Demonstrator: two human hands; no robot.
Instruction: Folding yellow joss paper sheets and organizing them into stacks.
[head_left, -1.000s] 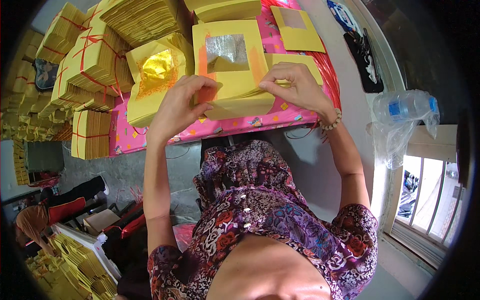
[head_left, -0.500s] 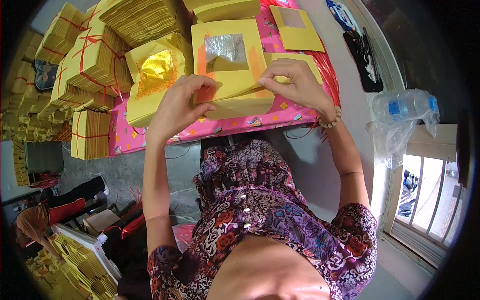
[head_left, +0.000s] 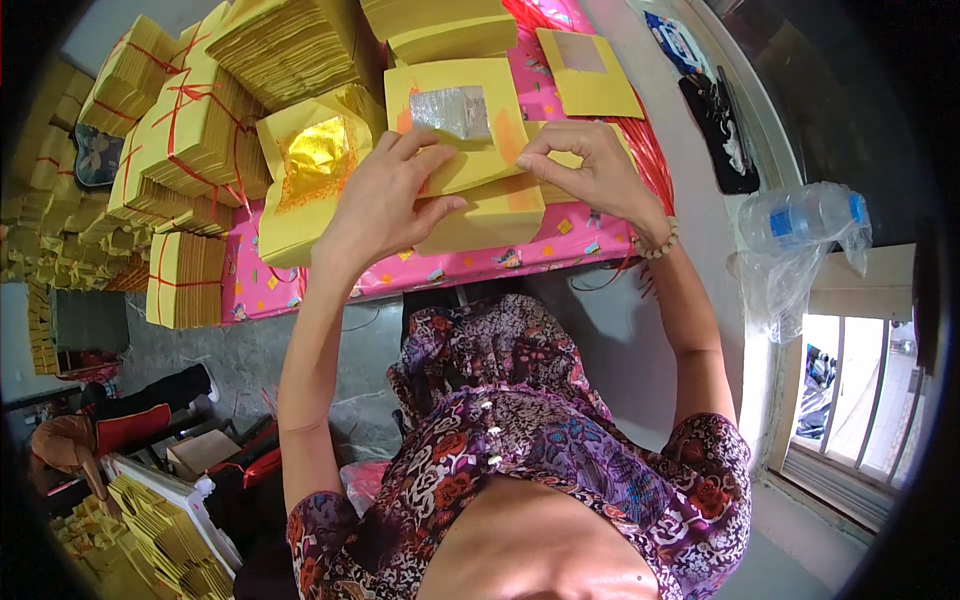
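Note:
A yellow paper sheet (head_left: 505, 120) with a silver foil square lies on top of a stack of yellow paper (head_left: 490, 225), its near edge folded up. Orange smears flank the foil. My right hand (head_left: 590, 168) pinches the sheet's right edge between thumb and forefinger. On the left part of the fold rests my left hand (head_left: 390, 200), its fingers bent over the paper and the thumb held apart below. To its left stands another yellow stack (head_left: 285, 225), topped by a gold foil square.
Bundles of yellow paper (head_left: 190, 130) tied with red string crowd the left. A pink patterned cloth (head_left: 380, 275) covers the table. A single yellow sheet (head_left: 600, 92) lies at back right beside red strings (head_left: 655, 165). A plastic bottle (head_left: 800, 222) sits by the window. Another person (head_left: 65, 445) is at lower left.
My left hand has shifted right and further over the fold. My right hand still pinches the right edge. The whole view has tilted slightly.

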